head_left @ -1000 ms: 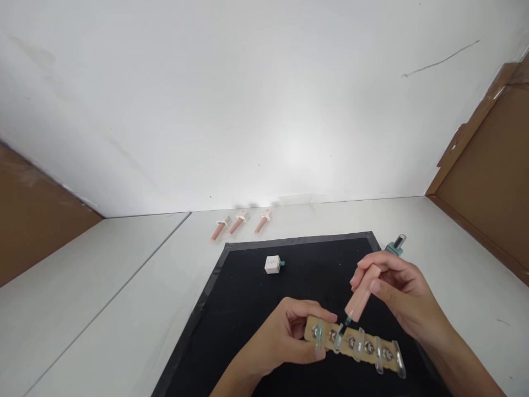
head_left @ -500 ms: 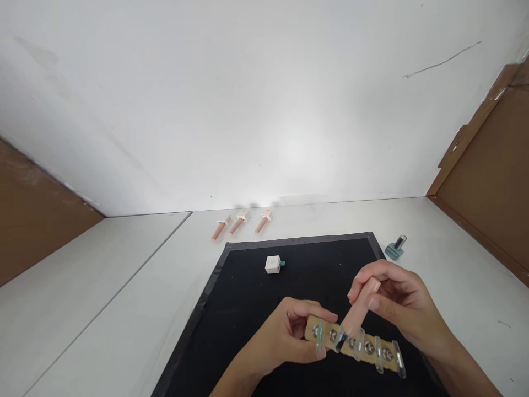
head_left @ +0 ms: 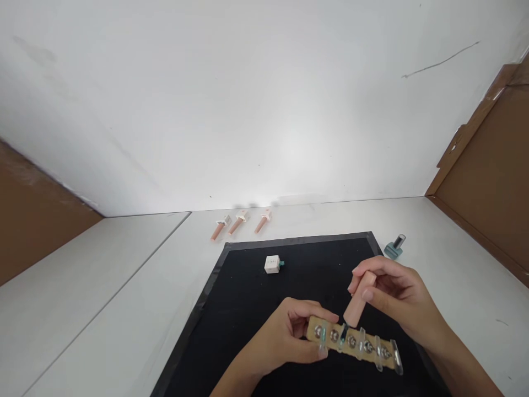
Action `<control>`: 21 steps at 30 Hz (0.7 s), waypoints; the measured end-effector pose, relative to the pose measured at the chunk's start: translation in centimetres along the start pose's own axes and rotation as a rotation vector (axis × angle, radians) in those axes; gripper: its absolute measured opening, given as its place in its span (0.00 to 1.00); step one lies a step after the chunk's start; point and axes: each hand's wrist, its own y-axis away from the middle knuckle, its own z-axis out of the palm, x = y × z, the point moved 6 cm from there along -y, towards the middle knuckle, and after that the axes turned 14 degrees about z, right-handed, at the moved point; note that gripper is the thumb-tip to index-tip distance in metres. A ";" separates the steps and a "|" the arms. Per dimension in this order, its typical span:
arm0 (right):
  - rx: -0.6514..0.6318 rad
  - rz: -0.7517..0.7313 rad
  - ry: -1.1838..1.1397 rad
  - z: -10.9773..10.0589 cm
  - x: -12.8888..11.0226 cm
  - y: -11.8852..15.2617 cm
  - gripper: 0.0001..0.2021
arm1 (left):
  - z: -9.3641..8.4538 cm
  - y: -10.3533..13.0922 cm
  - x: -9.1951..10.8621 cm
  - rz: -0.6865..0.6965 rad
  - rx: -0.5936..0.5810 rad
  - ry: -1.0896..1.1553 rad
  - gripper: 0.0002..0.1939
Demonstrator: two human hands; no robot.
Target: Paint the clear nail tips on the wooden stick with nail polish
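Note:
My left hand (head_left: 291,333) pinches the left end of a tan strip (head_left: 374,358) that has round metal studs and several clear false nails (head_left: 397,357) set across it. The leftmost nail (head_left: 323,334), beside my thumb, has a teal tint. In my right hand (head_left: 399,298) is a pink nail polish brush cap (head_left: 359,300), tilted with its top up and to the right. Its dark wet brush (head_left: 344,331) touches the second nail from the left. On the black mat lies a white, square nail polish bottle (head_left: 272,264) with a teal neck, on its side and uncapped.
Three nail polish bottles with pink caps (head_left: 260,224) lie in a row behind the mat (head_left: 231,298). A teal bottle with a dark cap (head_left: 394,249) is at the mat's far right corner. A white wall rises behind; brown cardboard panels (head_left: 487,149) flank the table.
The brush cap has lifted slightly and its brush has moved up along the second nail. The strip has shifted a little in my left hand.

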 end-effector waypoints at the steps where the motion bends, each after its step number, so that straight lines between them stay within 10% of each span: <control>1: 0.015 0.001 0.000 -0.2 0.0 0.0 0.06 | 0.0 0.0 -0.1 -0.002 0.001 -0.009 0.15; 21: -0.098 0.035 -0.016 0.6 0.3 0.0 0.07 | 0.2 0.0 -0.1 -0.005 -0.037 -0.099 0.16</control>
